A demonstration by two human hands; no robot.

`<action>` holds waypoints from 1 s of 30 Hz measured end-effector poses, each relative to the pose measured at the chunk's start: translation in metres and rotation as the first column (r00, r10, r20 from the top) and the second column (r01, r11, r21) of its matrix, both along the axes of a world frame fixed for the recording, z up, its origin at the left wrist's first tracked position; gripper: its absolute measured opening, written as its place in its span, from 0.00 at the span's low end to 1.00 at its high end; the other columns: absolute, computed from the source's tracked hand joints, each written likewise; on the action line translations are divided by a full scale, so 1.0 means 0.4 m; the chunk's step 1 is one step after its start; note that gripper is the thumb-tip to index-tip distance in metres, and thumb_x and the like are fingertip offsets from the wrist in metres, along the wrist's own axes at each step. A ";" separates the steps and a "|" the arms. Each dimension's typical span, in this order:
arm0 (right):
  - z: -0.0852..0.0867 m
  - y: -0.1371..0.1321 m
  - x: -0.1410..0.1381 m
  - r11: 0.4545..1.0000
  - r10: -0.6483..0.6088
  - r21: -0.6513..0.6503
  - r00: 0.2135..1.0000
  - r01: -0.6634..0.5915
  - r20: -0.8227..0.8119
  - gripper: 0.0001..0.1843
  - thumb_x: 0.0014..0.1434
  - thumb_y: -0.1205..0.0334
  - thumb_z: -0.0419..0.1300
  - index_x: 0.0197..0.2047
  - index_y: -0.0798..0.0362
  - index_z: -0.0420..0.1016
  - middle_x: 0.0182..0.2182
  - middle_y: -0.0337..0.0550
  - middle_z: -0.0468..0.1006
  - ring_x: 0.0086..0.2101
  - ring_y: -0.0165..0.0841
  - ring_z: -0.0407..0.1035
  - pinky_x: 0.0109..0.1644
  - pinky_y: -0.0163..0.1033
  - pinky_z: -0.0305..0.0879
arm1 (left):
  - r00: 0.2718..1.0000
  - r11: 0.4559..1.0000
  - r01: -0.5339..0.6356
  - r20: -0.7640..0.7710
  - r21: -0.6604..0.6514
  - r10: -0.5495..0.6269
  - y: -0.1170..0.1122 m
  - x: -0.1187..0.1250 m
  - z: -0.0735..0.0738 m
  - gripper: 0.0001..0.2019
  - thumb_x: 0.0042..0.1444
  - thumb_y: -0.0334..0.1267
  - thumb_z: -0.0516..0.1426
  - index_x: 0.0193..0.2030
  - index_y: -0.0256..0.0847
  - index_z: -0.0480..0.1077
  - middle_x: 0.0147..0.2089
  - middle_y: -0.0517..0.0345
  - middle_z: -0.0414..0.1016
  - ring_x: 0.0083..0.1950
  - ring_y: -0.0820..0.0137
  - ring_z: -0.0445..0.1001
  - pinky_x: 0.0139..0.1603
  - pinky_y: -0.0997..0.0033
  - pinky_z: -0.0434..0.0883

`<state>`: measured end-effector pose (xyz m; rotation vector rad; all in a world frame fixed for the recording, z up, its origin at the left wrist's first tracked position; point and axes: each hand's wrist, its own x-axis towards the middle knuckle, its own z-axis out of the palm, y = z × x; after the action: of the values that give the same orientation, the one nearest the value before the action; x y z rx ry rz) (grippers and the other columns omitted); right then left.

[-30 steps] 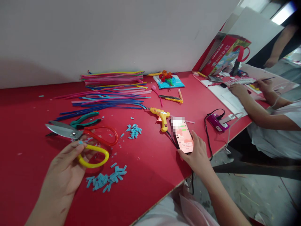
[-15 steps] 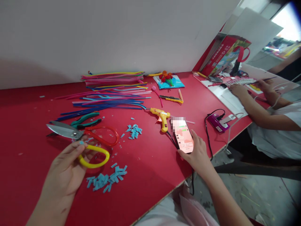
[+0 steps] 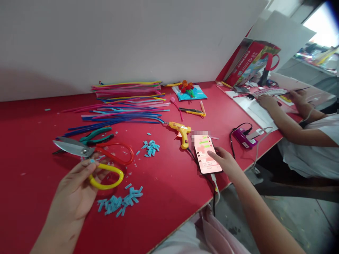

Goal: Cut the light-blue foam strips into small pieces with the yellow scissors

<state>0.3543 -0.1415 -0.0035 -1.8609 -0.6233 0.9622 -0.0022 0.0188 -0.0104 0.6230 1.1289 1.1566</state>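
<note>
My left hand [image 3: 75, 192] grips the yellow handle loop of big scissors [image 3: 87, 153], whose other loop is red and whose steel blades point left over the red table [image 3: 172, 190]. My right hand [image 3: 225, 164] lies at the right side of a phone [image 3: 206, 155] with a lit pink screen that rests flat near the table's front edge; one finger stretches onto the screen. Cut light-blue pieces [image 3: 120, 201] lie just below the scissors, and a smaller heap of blue pieces [image 3: 150, 147] sits between the scissors and the phone.
A yellow glue gun [image 3: 181, 132], green pliers [image 3: 95, 135], a pile of coloured pipe cleaners [image 3: 124, 102] and a small flower craft [image 3: 188, 90] lie beyond. A purple charger [image 3: 245, 137] with cables sits right. Another person's hands [image 3: 267, 101] work at the far right.
My right hand has slid off the phone's lower end to its right side, and a finger now reaches onto the screen. The phone lies lower and fully visible. My left hand keeps still.
</note>
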 end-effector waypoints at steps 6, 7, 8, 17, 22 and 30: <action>0.001 0.008 -0.027 0.999 -0.019 0.046 0.997 0.023 -0.072 0.20 0.47 0.51 0.58 0.42 0.51 0.69 0.39 0.43 0.75 0.37 0.38 0.70 0.37 0.40 0.67 | 1.000 1.000 -0.005 0.026 -0.001 0.005 -0.002 0.005 0.010 0.05 0.41 0.26 0.58 0.27 0.37 0.69 0.32 0.64 0.72 0.29 0.75 0.71 0.29 0.77 0.74; 0.002 0.006 -0.031 0.998 -0.033 0.057 0.993 0.039 -0.111 0.20 0.47 0.51 0.58 0.42 0.51 0.69 0.39 0.43 0.75 0.37 0.37 0.70 0.37 0.40 0.67 | 1.000 1.000 -0.009 0.027 -0.005 0.010 -0.002 0.006 0.011 0.05 0.40 0.26 0.58 0.27 0.37 0.69 0.31 0.64 0.72 0.29 0.75 0.71 0.28 0.78 0.74; 0.003 0.004 -0.034 0.996 -0.050 0.069 0.987 0.061 -0.151 0.20 0.46 0.52 0.59 0.42 0.51 0.69 0.39 0.43 0.75 0.37 0.37 0.70 0.37 0.40 0.67 | 1.000 1.000 -0.012 0.025 -0.008 0.012 -0.002 0.007 0.012 0.05 0.40 0.26 0.58 0.27 0.37 0.69 0.31 0.64 0.72 0.29 0.75 0.71 0.28 0.78 0.74; -0.026 -0.022 -0.042 0.937 -0.230 0.193 0.930 0.292 -0.288 0.24 0.45 0.56 0.61 0.47 0.46 0.65 0.39 0.39 0.75 0.38 0.34 0.70 0.40 0.39 0.66 | 1.000 1.000 0.005 0.011 -0.002 -0.005 -0.001 0.004 0.008 0.05 0.40 0.26 0.58 0.28 0.37 0.69 0.31 0.63 0.72 0.30 0.75 0.72 0.29 0.78 0.74; -0.038 -0.027 -0.042 0.913 -0.257 0.211 0.894 0.349 -0.367 0.26 0.45 0.55 0.60 0.50 0.47 0.64 0.43 0.41 0.73 0.42 0.37 0.68 0.42 0.42 0.66 | 1.000 0.999 0.019 0.012 0.026 -0.019 0.000 0.002 0.004 0.06 0.40 0.27 0.58 0.28 0.37 0.69 0.31 0.63 0.72 0.29 0.74 0.72 0.29 0.75 0.75; -0.004 -0.016 -0.059 0.907 -0.168 0.259 0.849 0.333 -0.501 0.21 0.50 0.53 0.55 0.48 0.48 0.67 0.43 0.40 0.73 0.42 0.36 0.68 0.43 0.41 0.65 | 1.000 1.000 0.014 0.003 0.016 -0.014 0.001 -0.002 0.000 0.06 0.40 0.27 0.58 0.28 0.37 0.69 0.30 0.64 0.72 0.28 0.74 0.72 0.28 0.76 0.74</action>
<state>0.3305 -0.1480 -0.0050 -1.2955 -0.2145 1.0070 -0.0029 0.0191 -0.0103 0.6407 1.1122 1.1557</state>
